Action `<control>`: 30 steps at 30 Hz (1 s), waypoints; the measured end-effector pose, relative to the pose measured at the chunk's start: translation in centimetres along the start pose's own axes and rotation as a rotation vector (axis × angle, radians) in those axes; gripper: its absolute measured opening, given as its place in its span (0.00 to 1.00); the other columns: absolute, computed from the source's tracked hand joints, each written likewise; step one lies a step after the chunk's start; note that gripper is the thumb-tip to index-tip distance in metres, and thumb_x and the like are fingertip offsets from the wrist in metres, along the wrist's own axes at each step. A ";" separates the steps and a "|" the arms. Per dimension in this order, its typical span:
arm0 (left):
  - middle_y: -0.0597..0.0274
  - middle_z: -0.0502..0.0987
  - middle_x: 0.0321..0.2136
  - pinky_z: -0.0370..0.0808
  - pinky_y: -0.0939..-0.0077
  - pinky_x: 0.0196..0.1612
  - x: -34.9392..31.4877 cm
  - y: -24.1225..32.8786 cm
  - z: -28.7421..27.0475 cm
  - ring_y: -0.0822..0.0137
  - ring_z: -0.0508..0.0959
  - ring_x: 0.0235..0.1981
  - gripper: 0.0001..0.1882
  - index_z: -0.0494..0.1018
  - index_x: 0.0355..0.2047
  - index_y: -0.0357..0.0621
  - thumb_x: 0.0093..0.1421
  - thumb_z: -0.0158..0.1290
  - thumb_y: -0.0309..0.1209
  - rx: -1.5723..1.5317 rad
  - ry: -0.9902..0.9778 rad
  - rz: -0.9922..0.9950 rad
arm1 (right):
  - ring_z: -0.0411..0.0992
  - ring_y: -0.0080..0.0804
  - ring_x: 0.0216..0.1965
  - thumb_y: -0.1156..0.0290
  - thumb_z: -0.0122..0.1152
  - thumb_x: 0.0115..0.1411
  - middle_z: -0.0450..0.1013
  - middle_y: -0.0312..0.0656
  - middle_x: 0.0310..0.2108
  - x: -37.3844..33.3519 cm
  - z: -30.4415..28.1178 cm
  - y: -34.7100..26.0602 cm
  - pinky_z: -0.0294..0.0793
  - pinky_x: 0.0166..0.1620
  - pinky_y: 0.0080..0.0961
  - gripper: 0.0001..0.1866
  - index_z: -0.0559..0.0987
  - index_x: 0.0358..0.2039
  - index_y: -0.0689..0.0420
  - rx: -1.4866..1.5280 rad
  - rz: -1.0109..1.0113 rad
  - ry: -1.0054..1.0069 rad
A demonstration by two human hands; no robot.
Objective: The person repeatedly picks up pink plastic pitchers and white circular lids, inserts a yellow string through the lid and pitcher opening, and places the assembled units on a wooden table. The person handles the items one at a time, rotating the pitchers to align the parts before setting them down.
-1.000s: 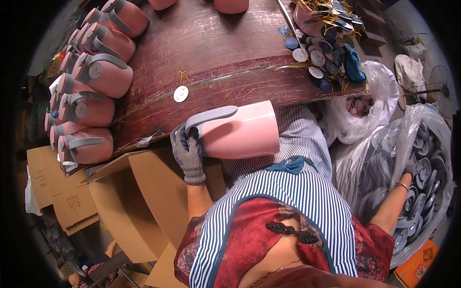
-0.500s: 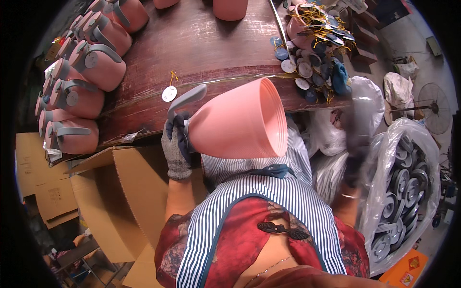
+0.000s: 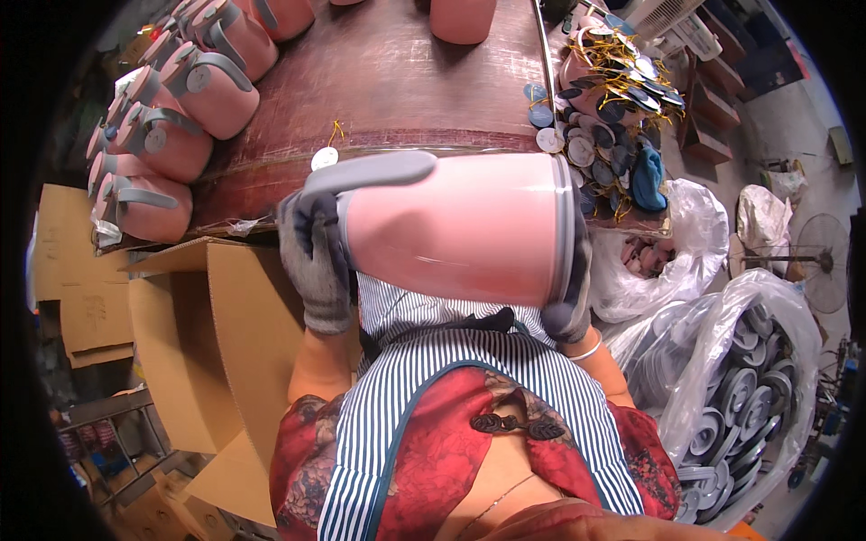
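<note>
A pink plastic jug (image 3: 451,230) with a grey handle (image 3: 370,173) lies sideways in front of my chest. My left hand (image 3: 311,261), in a grey and dark glove, is closed around its narrow, handle end at the left. At the wide right end, a grey round cap (image 3: 565,225) now sits against the jug. My gloved right hand (image 3: 575,288) grips that cap from the right side, its fingers partly hidden behind it. On the table just beyond the jug lies a white round tag (image 3: 324,159) with a gold string.
Several pink jugs with grey handles (image 3: 162,140) stand at the table's left. Round tags with gold strings (image 3: 613,117) heap at the right, beside a blue cloth (image 3: 648,178). An open cardboard box (image 3: 248,334) is at lower left; a plastic bag of grey round parts (image 3: 749,406) stands at right.
My right hand has come in from the bags at the right, bringing a grey round cap to the jug's wide, formerly open end. The jug has turned more level.
</note>
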State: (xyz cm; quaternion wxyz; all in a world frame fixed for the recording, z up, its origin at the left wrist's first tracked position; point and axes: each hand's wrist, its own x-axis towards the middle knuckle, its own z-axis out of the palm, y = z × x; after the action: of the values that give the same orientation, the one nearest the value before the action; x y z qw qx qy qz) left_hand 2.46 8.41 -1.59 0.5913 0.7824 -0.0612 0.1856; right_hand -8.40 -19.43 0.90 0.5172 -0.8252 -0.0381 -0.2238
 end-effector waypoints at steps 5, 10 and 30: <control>0.53 0.66 0.47 0.73 0.45 0.57 -0.7 9.2 -0.9 0.41 0.72 0.54 0.17 0.76 0.49 0.40 0.67 0.51 0.39 0.664 -0.220 1.078 | 0.72 0.42 0.55 0.34 0.46 0.64 0.75 0.49 0.52 1.7 0.2 4.8 0.68 0.60 0.41 0.40 0.70 0.61 0.57 1.326 0.948 -0.016; 0.50 0.75 0.42 0.76 0.62 0.44 1.9 8.1 -0.8 0.50 0.78 0.46 0.17 0.77 0.47 0.44 0.59 0.60 0.36 0.390 -0.004 0.439 | 0.65 0.41 0.61 0.37 0.35 0.70 0.66 0.49 0.62 -1.3 -0.5 8.1 0.61 0.65 0.39 0.40 0.62 0.66 0.59 0.627 0.398 -0.220; 0.59 0.75 0.44 0.73 0.59 0.49 17.0 5.1 -14.4 0.54 0.75 0.48 0.18 0.77 0.47 0.50 0.55 0.60 0.37 1.372 -0.101 0.832 | 0.74 0.39 0.50 0.54 0.59 0.65 0.76 0.45 0.49 6.1 13.7 6.2 0.73 0.54 0.31 0.23 0.76 0.55 0.55 0.015 0.130 -0.545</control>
State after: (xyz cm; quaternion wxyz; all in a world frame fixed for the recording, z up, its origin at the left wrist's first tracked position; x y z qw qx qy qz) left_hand 13.39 22.64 12.56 -0.1426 0.8918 -0.2467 0.3515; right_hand 3.38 -11.40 -6.77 0.5073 -0.8518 -0.1243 0.0403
